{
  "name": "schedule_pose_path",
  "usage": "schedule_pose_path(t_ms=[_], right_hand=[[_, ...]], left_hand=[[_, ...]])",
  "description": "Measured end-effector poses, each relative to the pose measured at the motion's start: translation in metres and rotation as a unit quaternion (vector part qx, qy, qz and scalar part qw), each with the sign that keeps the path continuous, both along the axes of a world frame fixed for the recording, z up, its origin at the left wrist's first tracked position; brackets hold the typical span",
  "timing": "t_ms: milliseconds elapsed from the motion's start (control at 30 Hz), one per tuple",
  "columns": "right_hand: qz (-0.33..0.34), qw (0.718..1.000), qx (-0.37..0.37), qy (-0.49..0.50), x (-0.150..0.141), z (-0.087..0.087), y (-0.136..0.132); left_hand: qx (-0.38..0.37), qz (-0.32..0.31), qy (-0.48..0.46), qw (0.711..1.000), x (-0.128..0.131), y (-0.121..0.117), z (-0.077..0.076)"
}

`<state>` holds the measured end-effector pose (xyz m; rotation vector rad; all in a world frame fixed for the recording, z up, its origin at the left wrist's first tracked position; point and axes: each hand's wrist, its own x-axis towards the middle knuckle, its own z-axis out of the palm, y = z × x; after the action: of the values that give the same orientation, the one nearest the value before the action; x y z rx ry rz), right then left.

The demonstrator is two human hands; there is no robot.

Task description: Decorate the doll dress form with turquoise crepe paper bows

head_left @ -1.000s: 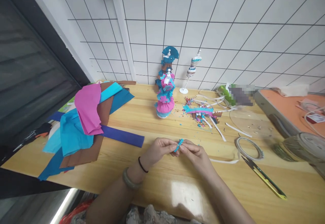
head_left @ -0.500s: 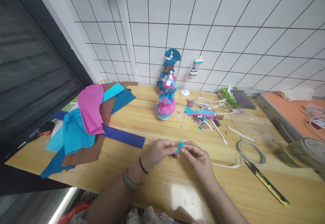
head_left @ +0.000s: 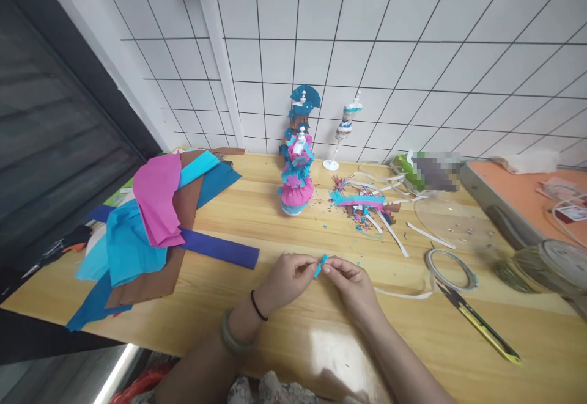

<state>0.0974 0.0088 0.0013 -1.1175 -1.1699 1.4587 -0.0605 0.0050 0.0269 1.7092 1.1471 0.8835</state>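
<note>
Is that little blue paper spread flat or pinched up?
Pinched up: the blue paper looks narrow where the left hand and right hand hold it.

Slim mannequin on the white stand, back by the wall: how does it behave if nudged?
The slim mannequin looks apt to tip, since its bulk sits high on a thin stem. A low push might slide it instead: the round base seems to sit flat on the table. It's probably light, given that slender support.
</note>
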Motion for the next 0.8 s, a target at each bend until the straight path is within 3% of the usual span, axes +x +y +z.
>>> schedule_pose_path(t_ms=[100,267,400,567,800], right_hand=[[-0.005,0.998,-0.051,0.04,-0.001,-0.004,0.0],[-0.006,0.998,-0.042,0.041,-0.004,-0.004,-0.002],[-0.053,0.997,-0.048,0.02,-0.007,0.0,-0.003],[-0.096,0.994,-0.044,0.012,-0.01,0.003,-0.003],[-0.105,0.993,-0.036,0.031,-0.013,-0.002,-0.002]], left_hand=[[0.058,0.006,0.06,0.996,0.0,-0.001,0.001],[0.122,0.059,0.12,0.983,-0.002,0.0,-0.004],[0.178,0.102,0.124,0.971,-0.002,-0.001,-0.004],[0.26,0.057,0.185,0.946,0.002,-0.003,-0.001],[0.282,0.058,0.234,0.929,0.005,-0.002,-0.002]])
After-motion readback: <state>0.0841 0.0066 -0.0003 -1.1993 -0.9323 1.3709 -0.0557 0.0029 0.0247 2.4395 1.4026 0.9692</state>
